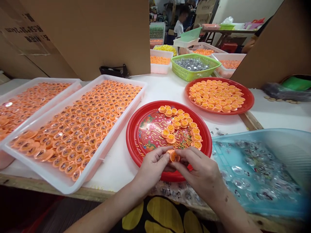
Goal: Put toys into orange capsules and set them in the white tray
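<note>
My left hand (156, 161) and my right hand (198, 166) meet over the near rim of a red round tray (132, 129). Between their fingertips they pinch one small orange round piece (175, 157), which shows a dark printed picture on its face. On the tray lie several orange cup-like pieces (181, 121) with yellow-orange insides, grouped at the centre and right. Tiny orange beads (182, 142) are scattered over the tray's floral pattern. To the right, a blue tray (225, 181) holds clear round covers (243, 183), some with printed faces.
White trays (143, 89) of finished-looking orange pieces stand at left. A second red tray (250, 100) with orange pieces sits behind, near a green basket (187, 76) of clear parts. Cardboard panels (97, 35) wall the table. A co-worker (183, 16) is in the background.
</note>
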`<state>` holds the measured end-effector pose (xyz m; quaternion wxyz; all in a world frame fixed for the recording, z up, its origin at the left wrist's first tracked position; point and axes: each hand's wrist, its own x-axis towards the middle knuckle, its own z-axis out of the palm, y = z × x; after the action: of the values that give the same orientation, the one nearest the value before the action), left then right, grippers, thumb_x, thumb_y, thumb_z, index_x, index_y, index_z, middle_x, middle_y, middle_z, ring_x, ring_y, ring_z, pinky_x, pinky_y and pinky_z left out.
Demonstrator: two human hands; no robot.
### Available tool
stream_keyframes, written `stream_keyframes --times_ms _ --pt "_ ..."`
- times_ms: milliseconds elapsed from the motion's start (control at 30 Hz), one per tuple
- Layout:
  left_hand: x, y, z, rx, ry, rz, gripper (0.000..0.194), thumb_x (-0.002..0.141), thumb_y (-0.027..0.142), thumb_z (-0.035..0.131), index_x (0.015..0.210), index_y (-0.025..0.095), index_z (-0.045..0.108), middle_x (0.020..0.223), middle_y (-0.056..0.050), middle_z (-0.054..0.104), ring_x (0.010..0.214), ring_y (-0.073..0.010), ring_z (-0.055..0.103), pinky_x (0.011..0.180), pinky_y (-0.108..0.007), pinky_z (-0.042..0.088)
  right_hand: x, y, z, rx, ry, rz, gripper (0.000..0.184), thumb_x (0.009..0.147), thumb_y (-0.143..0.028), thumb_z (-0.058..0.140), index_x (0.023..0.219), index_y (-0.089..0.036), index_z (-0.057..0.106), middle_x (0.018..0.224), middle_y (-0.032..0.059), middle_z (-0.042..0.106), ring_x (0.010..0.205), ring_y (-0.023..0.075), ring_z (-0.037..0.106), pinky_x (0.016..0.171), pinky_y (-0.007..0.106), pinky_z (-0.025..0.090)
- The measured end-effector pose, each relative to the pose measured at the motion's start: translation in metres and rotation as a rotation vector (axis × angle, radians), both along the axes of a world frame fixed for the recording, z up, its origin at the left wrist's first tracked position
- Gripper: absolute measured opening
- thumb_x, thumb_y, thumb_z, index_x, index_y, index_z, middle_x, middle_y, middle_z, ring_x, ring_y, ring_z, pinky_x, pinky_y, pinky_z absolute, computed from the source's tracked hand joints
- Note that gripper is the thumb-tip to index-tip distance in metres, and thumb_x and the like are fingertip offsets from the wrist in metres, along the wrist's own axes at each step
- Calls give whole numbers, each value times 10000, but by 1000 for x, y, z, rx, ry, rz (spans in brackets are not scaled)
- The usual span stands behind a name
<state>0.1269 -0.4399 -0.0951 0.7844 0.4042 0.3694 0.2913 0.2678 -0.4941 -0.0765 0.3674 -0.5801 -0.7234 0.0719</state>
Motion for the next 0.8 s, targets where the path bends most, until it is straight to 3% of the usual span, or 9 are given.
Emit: stream_keyframes --times_ms 167,267,367,533,800 --pt "-3 0 -1 47 -11 -16 323 748 326 671 977 131 555 818 -27 642 728 -128 603 706 -263 498 -3 3 -6 -52 41 19 76 858 -123 513 909 -161 555 793 53 555 702 172 550 613 295 478" --pt "-6 1 -1 103 33 -25 235 762 283 655 895 134 532 817 -29 637 752 -125 598 699 -241 489 0 3 -9 -121 163 32 125 822 -158 603 938 -176 560 824 36 555 712 165 546 635 293 465" --pt "-10 3 -2 244 100 -33 205 783 252 625 948 146 565 913 -49 638 834 -144 602 752 -254 487 6 3 -12 -242 334 16 232 811 -220 652 1022 -201 557 908 29 562 715 148 554 653 284 466" --pt "-14 1 -8 471 178 -28 248 810 221 585 1057 195 594 1047 -62 617 981 -189 591 874 -322 472 7 3 -21 -374 588 86 147 857 -260 601 1001 -233 584 930 19 606 813 167 587 731 299 486" --pt "-18 0 -4 634 342 -48 150 816 192 547 960 177 587 898 -38 638 811 -153 602 741 -275 483 -2 -2 -34 -331 733 73 131 847 -286 602 963 -225 596 884 24 635 783 175 612 704 286 518"
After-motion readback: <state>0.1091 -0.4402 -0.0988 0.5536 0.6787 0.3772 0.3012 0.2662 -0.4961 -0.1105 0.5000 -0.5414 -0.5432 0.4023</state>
